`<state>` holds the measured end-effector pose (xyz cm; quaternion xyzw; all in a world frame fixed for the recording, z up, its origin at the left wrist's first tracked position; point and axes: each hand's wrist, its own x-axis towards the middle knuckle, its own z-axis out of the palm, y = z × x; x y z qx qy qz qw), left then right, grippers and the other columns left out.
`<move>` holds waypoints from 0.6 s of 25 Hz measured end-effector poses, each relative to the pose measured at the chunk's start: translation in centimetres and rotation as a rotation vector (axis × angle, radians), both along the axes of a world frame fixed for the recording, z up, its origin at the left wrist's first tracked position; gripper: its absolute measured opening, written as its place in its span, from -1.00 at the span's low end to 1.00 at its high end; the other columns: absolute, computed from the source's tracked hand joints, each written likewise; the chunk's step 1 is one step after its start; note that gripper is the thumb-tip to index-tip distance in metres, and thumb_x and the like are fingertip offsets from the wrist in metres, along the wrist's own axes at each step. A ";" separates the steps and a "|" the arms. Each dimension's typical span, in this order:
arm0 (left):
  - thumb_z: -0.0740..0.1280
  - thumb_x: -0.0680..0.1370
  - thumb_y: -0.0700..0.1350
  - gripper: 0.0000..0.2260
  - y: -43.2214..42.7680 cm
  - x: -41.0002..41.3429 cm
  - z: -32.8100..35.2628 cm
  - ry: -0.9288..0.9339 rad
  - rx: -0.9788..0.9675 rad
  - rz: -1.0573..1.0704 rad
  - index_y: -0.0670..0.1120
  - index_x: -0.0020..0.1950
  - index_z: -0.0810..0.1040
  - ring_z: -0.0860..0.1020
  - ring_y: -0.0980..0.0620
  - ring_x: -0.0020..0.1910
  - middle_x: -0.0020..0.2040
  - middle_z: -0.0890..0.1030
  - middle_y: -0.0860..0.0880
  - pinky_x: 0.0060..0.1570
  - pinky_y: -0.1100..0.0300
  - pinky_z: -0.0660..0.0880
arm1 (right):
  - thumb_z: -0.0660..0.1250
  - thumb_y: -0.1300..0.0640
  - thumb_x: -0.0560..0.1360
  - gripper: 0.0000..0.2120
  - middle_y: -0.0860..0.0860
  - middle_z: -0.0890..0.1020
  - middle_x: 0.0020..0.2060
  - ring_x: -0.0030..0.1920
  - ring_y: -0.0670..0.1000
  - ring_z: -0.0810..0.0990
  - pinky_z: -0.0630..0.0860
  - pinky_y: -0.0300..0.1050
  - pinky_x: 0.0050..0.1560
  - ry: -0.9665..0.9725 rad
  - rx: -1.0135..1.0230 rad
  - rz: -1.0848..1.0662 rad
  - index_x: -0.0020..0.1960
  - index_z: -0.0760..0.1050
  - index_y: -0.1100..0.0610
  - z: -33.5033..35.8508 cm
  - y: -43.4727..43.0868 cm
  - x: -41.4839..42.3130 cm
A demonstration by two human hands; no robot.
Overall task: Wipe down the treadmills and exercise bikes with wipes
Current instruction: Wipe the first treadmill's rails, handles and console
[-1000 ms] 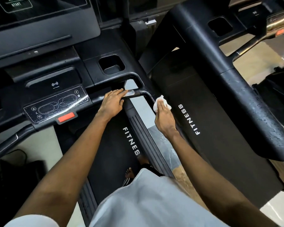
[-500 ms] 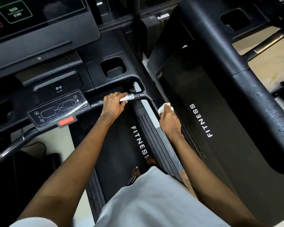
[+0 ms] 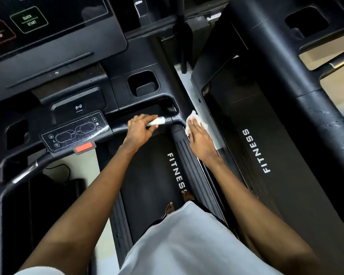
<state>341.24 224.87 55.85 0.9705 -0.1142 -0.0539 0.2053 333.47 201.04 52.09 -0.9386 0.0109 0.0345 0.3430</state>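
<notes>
I record the left hand (image 3: 140,128) curled round the front handlebar (image 3: 170,121) of the treadmill (image 3: 147,175), its fingers closed over the silver sensor sleeve just right of the control panel (image 3: 75,133); the right hand (image 3: 200,135) lies flat with fingers straight, gripping nothing, and presses the wipe (image 3: 195,118) onto the bar at its right-corner bend; the wipe sits under and just forward of those fingertips, touching the bend, on the side facing the neighbouring treadmill (image 3: 266,135); the right hand is on it, the left near but apart; past the bend I judge the bar's long axis to run back toward the person, beneath the right palm, so the coming stroke calls for a draw toward the body along that line, not across it; the wipe shows white, crumpled and bunched, one lobe standing past the fingertips and a fold out at the little-finger side; whether it is damp I cannot tell.
</notes>
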 end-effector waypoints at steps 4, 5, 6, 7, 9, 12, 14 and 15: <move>0.33 0.62 0.09 -0.61 0.4 0.5 0.1 0.067 0.064 -0.048 0.14 0.45 0.49 0.45 -0.05 0.29 0.31 0.57 0.03 0.33 0.05 0.18 | 0.10 0.19 0.66 -0.43 0.07 0.08 0.62 0.62 0.11 0.00 -0.02 0.00 0.60 -0.026 -0.113 0.195 0.63 0.03 0.13 0.1 0.5 3.8; 0.32 0.63 0.09 -0.61 0.6 0.6 0.1 0.081 0.066 -0.056 0.15 0.46 0.47 0.45 -0.04 0.30 0.31 0.57 0.03 0.34 0.06 0.17 | 0.08 0.17 0.67 -0.43 0.07 0.06 0.62 0.62 0.10 0.00 -0.03 -0.01 0.60 -0.016 -0.105 0.191 0.64 0.01 0.13 0.1 0.4 4.5; 0.31 0.63 0.09 -0.61 0.7 0.6 0.2 0.092 0.061 -0.061 0.15 0.47 0.47 0.45 -0.04 0.30 0.32 0.56 0.03 0.34 0.06 0.16 | 0.05 0.14 0.68 -0.45 0.08 0.06 0.62 0.62 0.09 0.01 -0.01 -0.01 0.60 0.014 -0.069 0.137 0.64 0.01 0.14 0.2 0.3 4.9; 0.31 0.63 0.09 -0.61 0.8 0.6 0.2 0.097 0.056 -0.059 0.16 0.47 0.46 0.44 -0.03 0.30 0.32 0.56 0.03 0.35 0.06 0.16 | 0.03 0.13 0.68 -0.46 0.10 0.08 0.61 0.61 0.10 0.05 0.03 0.00 0.60 0.064 -0.027 0.047 0.63 0.02 0.15 0.2 0.3 5.0; 0.31 0.63 0.10 -0.61 0.6 0.6 0.3 0.101 0.061 -0.038 0.16 0.47 0.46 0.44 -0.04 0.31 0.32 0.56 0.04 0.36 0.04 0.16 | 0.04 0.15 0.67 -0.47 0.14 0.16 0.59 0.58 0.14 0.16 0.18 0.03 0.55 0.123 -0.010 -0.103 0.62 0.08 0.19 0.2 0.6 4.5; 0.30 0.62 0.16 -0.61 -0.1 1.0 0.4 0.109 0.108 -0.030 0.19 0.45 0.46 0.47 -0.05 0.29 0.27 0.58 0.04 0.34 0.02 0.17 | 0.12 0.24 0.64 -0.53 0.11 0.33 0.53 0.53 0.08 0.29 0.27 -0.01 0.50 -0.013 0.001 -0.029 0.55 0.29 0.18 0.7 1.2 3.4; 0.31 0.60 0.19 -0.60 -0.3 1.3 0.5 0.129 0.112 -0.025 0.20 0.44 0.48 0.49 -0.04 0.29 0.25 0.60 0.05 0.33 0.02 0.17 | 0.16 0.22 0.64 -0.63 0.07 0.49 0.41 0.40 0.06 0.45 0.38 -0.06 0.40 -0.104 0.081 -0.009 0.42 0.47 0.15 1.2 0.5 4.3; 0.33 0.59 0.20 -0.60 -0.3 1.5 0.4 0.138 0.094 -0.020 0.20 0.43 0.49 0.50 -0.02 0.29 0.25 0.61 0.06 0.32 0.04 0.16 | 0.19 0.22 0.62 -0.67 0.09 0.54 0.32 0.31 0.10 0.52 0.42 -0.06 0.32 -0.118 0.113 -0.058 0.35 0.53 0.15 1.3 -0.2 5.3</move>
